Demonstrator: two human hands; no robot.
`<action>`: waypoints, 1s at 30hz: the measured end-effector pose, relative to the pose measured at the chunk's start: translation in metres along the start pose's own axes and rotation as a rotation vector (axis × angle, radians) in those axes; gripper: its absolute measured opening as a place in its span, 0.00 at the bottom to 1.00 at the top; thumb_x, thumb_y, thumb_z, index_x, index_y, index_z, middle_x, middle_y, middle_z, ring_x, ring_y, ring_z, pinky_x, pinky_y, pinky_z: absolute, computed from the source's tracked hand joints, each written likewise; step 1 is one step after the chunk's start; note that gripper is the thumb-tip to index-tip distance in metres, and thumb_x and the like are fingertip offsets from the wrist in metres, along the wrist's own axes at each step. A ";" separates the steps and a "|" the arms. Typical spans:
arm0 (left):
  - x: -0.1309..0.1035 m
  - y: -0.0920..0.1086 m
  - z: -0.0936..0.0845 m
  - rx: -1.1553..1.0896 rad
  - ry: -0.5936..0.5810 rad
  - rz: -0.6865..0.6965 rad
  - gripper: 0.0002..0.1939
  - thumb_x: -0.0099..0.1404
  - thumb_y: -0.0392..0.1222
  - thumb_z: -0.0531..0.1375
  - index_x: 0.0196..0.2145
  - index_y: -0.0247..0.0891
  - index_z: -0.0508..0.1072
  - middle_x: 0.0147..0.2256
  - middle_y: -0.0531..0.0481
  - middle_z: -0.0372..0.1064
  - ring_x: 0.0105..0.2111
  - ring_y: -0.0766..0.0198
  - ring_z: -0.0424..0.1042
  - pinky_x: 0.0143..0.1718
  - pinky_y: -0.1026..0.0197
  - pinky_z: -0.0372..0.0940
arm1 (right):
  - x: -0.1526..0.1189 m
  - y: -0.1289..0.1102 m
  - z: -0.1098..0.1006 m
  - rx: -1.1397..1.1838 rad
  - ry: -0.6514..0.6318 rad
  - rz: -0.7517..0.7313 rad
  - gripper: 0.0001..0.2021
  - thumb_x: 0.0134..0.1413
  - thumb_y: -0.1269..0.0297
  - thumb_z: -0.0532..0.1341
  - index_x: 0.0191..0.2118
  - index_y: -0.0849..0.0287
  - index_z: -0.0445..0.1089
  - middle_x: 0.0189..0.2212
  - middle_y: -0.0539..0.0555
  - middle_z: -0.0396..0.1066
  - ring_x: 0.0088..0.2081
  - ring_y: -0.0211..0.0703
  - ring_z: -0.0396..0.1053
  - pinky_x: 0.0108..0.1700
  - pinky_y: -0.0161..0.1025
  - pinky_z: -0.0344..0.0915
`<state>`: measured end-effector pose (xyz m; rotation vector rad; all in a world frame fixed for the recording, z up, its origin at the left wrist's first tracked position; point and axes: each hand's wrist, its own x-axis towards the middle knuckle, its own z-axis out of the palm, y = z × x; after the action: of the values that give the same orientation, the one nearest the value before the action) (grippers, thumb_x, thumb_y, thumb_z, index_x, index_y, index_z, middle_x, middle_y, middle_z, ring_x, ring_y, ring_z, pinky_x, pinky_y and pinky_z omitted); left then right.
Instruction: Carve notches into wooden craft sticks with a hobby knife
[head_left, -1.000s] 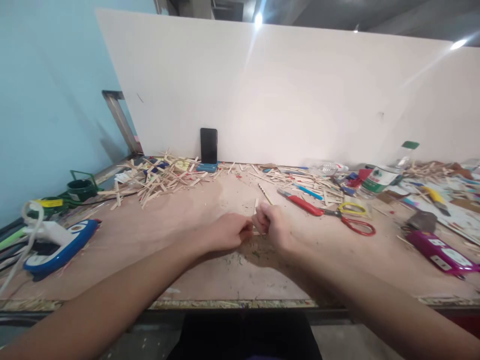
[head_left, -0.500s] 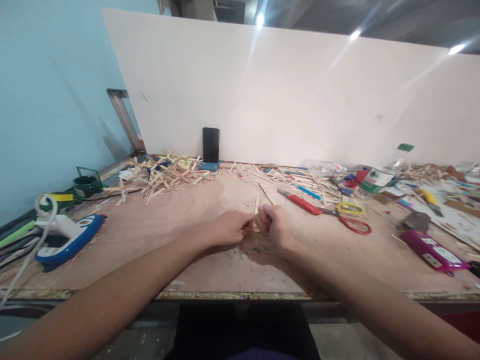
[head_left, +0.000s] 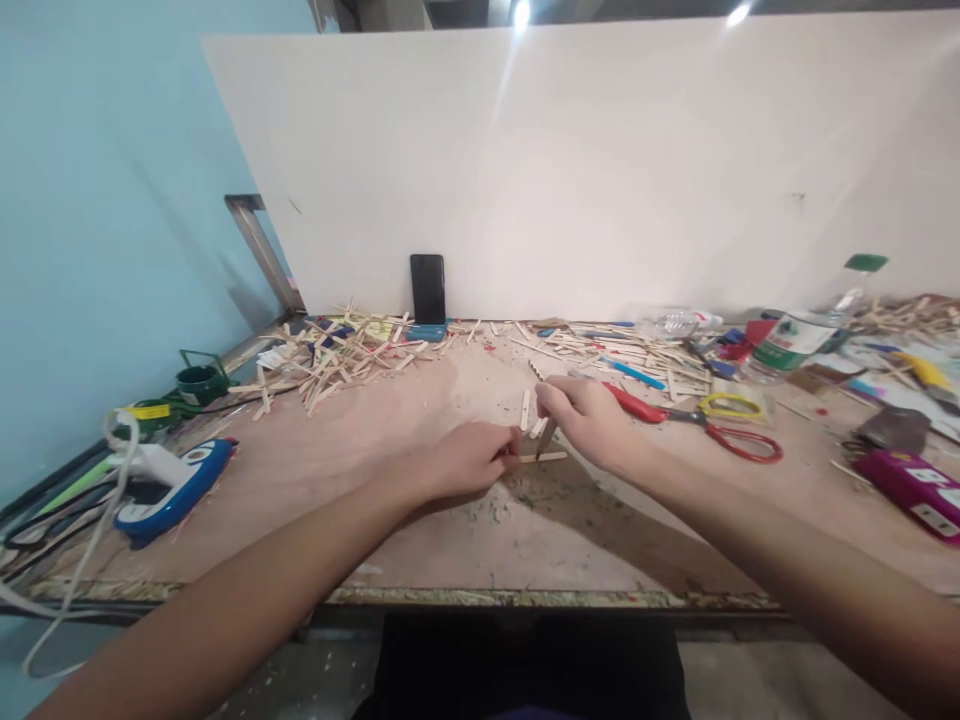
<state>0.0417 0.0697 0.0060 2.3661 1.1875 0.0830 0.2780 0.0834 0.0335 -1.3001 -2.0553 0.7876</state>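
My left hand is closed over the left end of a thin wooden stick lying flat on the table. Just right of it and a little higher is my right hand, its fingers curled round a striped pencil. One end of the pencil sticks out above the fingers. A dark pointed shape below that hand meets the stick; whether it is the pencil's tip or shadow is hard to tell. Beyond the hands lies another short wooden stick. The fingertips of both hands are partly hidden.
Red-and-yellow-handled scissors and a blue pen lie to the right. A pile of wooden sticks and an upright phone stand behind. A blue power strip is at left, a plastic bottle at right.
My right hand has moved right and slightly up, away from my left hand, uncovering the flat stick. The view has shifted a little.
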 end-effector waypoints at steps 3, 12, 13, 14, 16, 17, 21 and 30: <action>-0.001 0.000 0.001 0.001 0.031 0.019 0.19 0.85 0.53 0.70 0.62 0.38 0.82 0.59 0.41 0.82 0.55 0.52 0.84 0.59 0.43 0.84 | -0.007 -0.006 -0.021 -0.198 -0.092 -0.082 0.18 0.81 0.48 0.70 0.57 0.60 0.80 0.51 0.57 0.82 0.49 0.47 0.82 0.54 0.50 0.84; -0.005 -0.001 -0.003 0.051 0.078 0.128 0.08 0.86 0.45 0.68 0.52 0.38 0.83 0.51 0.46 0.84 0.52 0.55 0.84 0.59 0.46 0.81 | -0.018 -0.014 -0.061 -0.338 -0.406 -0.365 0.09 0.74 0.60 0.71 0.38 0.52 0.82 0.27 0.48 0.77 0.26 0.39 0.68 0.33 0.40 0.56; -0.006 0.000 -0.004 0.064 0.071 0.142 0.07 0.87 0.42 0.66 0.51 0.38 0.83 0.49 0.47 0.84 0.50 0.55 0.83 0.58 0.49 0.79 | -0.018 -0.012 -0.064 -0.331 -0.414 -0.371 0.09 0.74 0.62 0.71 0.36 0.51 0.82 0.27 0.49 0.79 0.28 0.40 0.70 0.33 0.41 0.55; -0.006 0.000 -0.005 0.077 0.065 0.157 0.07 0.87 0.40 0.64 0.49 0.39 0.84 0.48 0.47 0.84 0.49 0.56 0.83 0.55 0.51 0.77 | -0.018 -0.010 -0.066 -0.325 -0.420 -0.375 0.10 0.74 0.62 0.70 0.36 0.50 0.82 0.28 0.49 0.80 0.28 0.41 0.72 0.34 0.42 0.54; -0.007 0.001 -0.008 0.101 0.060 0.189 0.09 0.86 0.39 0.63 0.47 0.40 0.83 0.45 0.47 0.83 0.46 0.55 0.82 0.51 0.54 0.73 | -0.018 -0.005 -0.070 -0.321 -0.433 -0.377 0.11 0.75 0.62 0.69 0.36 0.50 0.83 0.29 0.50 0.81 0.29 0.43 0.73 0.34 0.43 0.53; -0.006 0.000 -0.008 0.110 0.061 0.204 0.10 0.86 0.39 0.62 0.46 0.40 0.83 0.44 0.47 0.83 0.44 0.55 0.81 0.49 0.54 0.72 | -0.017 -0.002 -0.071 -0.321 -0.438 -0.378 0.10 0.75 0.62 0.69 0.36 0.49 0.83 0.29 0.49 0.81 0.29 0.43 0.73 0.34 0.43 0.52; 0.000 -0.007 -0.010 0.121 0.099 0.249 0.11 0.85 0.38 0.61 0.44 0.40 0.83 0.44 0.47 0.82 0.42 0.55 0.81 0.45 0.54 0.69 | -0.007 0.010 -0.076 -0.305 -0.440 -0.375 0.08 0.71 0.66 0.69 0.37 0.48 0.84 0.29 0.49 0.80 0.26 0.42 0.70 0.32 0.43 0.48; 0.028 -0.042 -0.008 0.103 0.306 0.339 0.14 0.86 0.36 0.57 0.48 0.38 0.84 0.47 0.44 0.83 0.46 0.53 0.81 0.51 0.52 0.72 | 0.046 0.034 -0.066 -0.026 -0.035 -0.183 0.14 0.69 0.51 0.73 0.35 0.54 0.86 0.25 0.51 0.77 0.25 0.37 0.68 0.26 0.38 0.56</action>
<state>0.0259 0.1161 -0.0106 2.6955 0.9228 0.5243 0.3294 0.1495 0.0594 -1.0990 -2.1824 0.7078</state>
